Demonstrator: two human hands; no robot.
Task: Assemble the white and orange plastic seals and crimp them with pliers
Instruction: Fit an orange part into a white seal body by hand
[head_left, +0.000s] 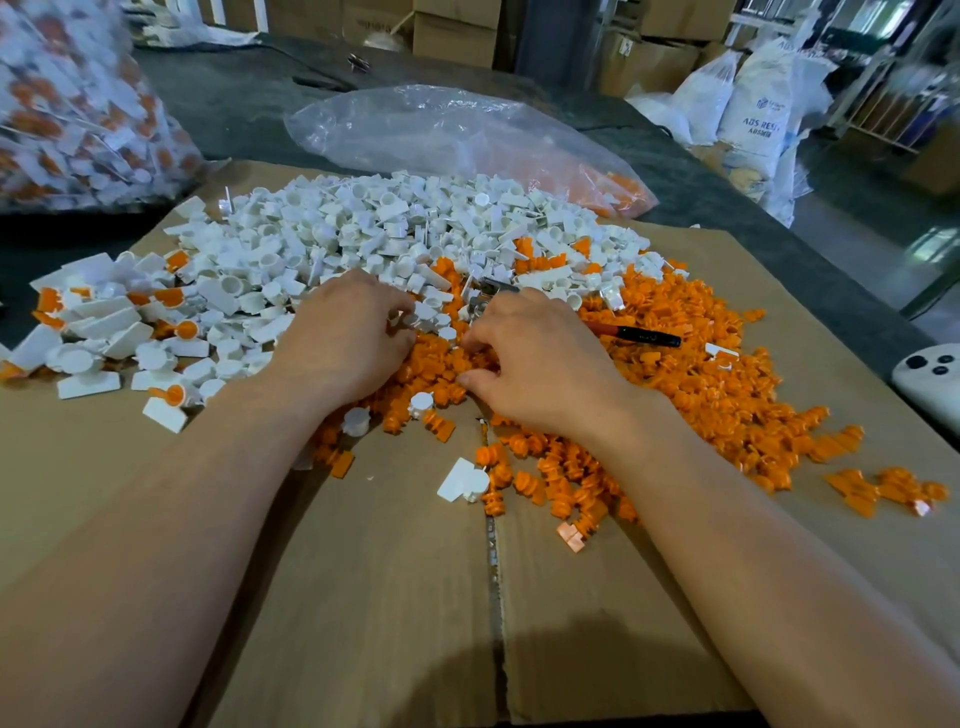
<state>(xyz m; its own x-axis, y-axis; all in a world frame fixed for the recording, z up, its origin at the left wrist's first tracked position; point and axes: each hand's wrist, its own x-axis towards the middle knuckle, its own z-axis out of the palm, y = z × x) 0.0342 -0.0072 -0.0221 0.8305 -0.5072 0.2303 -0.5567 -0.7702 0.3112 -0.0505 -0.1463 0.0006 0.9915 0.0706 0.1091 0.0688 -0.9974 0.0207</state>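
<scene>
At mid-frame: left hand (348, 338) curled among white parts (363, 228), right hand (535, 364) curled on orange parts (701, 384); cannot tell what fingers grip; pliers (639, 335) behind.

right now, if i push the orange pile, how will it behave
Probably scatters rather than slides whole: the orange pile is loose small pieces. They look light, and their ridged round bodies may roll on the cardboard.

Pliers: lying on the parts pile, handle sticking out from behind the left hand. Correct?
Wrong hand. The pliers do lie on the parts pile, but the handle sticks out from behind the right hand, not the left hand. The head view shows it.
</scene>
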